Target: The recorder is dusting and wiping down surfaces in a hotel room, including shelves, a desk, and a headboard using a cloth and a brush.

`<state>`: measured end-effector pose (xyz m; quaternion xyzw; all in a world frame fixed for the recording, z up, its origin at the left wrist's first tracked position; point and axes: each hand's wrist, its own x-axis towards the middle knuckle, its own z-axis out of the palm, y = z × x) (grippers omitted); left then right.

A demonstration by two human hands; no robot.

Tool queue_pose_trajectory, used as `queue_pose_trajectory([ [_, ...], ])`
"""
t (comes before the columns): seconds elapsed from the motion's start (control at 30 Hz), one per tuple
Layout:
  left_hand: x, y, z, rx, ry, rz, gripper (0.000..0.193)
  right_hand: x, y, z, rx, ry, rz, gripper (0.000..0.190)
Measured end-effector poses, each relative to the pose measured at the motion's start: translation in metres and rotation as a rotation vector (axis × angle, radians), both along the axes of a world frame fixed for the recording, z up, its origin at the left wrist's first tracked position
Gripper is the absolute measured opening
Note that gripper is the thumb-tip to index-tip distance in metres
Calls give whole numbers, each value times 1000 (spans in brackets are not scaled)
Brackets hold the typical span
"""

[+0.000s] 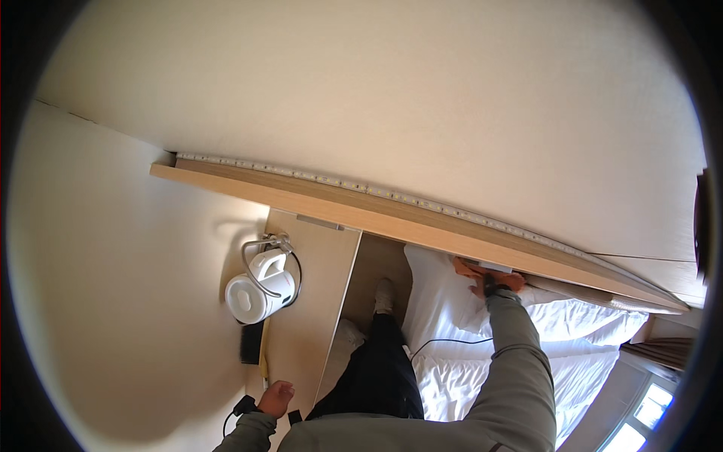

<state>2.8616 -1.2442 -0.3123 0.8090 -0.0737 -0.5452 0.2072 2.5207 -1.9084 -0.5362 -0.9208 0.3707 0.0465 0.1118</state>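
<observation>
My right hand (480,288) is pressing an orange cloth (514,281) close under a long light-wood ledge (339,199), above the white bedding (429,305). The cloth partly covers a flat pale panel (486,265) there; the fingers are partly hidden in its folds. At the lower left, my left hand (277,398) hangs above a light-wood desktop (308,339) with its fingers loosely curled and nothing visible in them. Just beyond it lies a black-bristled brush (252,342) with a yellow handle. Farther along the desktop stands a white electric kettle (261,289), its handle upward.
An LED strip (367,187) runs along the top of the ledge, below a beige wall (395,85). A bent metal lamp arm (245,257) loops around the kettle. A black cable (446,340) crosses the bed. My feet are on the floor (384,260) between desk and bed.
</observation>
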Motion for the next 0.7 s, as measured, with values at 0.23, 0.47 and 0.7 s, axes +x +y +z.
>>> queue_pose_trajectory([
  [0.23, -6, -78, 36, -162, 0, -39, 22, 176, 97, -73, 220, -138, 58, 56],
  [0.47, -14, -108, 68, -281, 94, 39, 20, 241, 124, 60, 247, -279, 213, 60],
  [0.7, -8, -106, 82, -375, -3, -148, 23, 137, 78, 200, 17, -467, 61, 63],
])
